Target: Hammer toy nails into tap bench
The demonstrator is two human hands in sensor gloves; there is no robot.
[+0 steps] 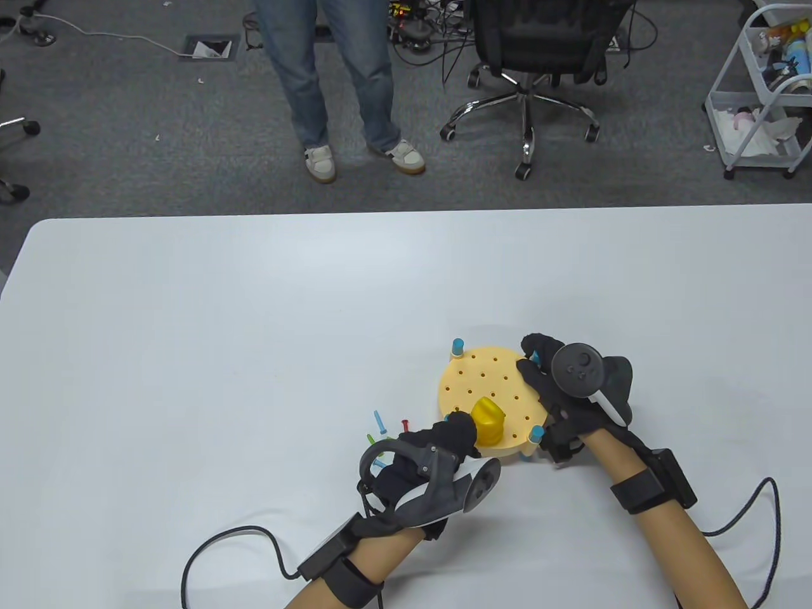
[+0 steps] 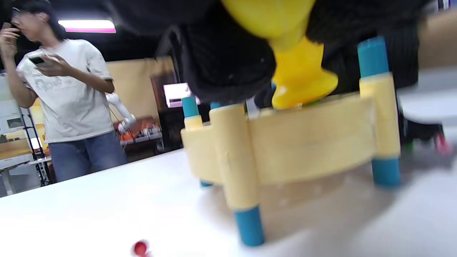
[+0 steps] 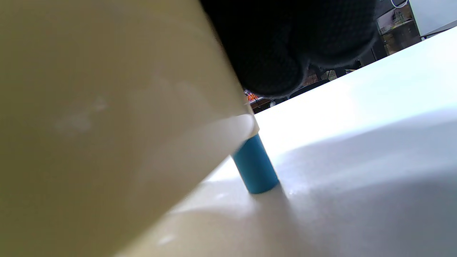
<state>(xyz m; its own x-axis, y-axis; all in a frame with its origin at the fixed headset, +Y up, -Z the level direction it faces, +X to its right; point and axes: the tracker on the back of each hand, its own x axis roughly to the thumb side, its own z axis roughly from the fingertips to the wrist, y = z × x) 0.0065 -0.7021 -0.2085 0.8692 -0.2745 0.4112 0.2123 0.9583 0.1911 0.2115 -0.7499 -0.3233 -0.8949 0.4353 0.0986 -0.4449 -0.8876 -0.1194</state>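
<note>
The round yellow tap bench [image 1: 488, 396] stands on its blue legs near the right of the white bench [image 1: 190, 330], its perforated top facing up. The left hand [image 1: 438, 447] grasps the yellow toy hammer [image 1: 487, 422], whose flared head sits on the near part of the top; in the left wrist view that head [image 2: 303, 80] touches the surface, with a hint of green under it that may be a nail, though it is too blurred to be sure. The right hand [image 1: 561, 387] rests on the right rim, fingers curled over the edge, steadying the toy; the right wrist view shows only the pale side wall and 1 blue leg [image 3: 254, 169]. Loose nails [image 1: 387, 426] in blue, green and red lie on the bench just left of the left hand. To strike well, I would keep the right hand pressing the rim down so the legs do not skid, keep the hammer face flat and square over the nail, and use short taps, with the steadying fingers clear of the holes.
</note>
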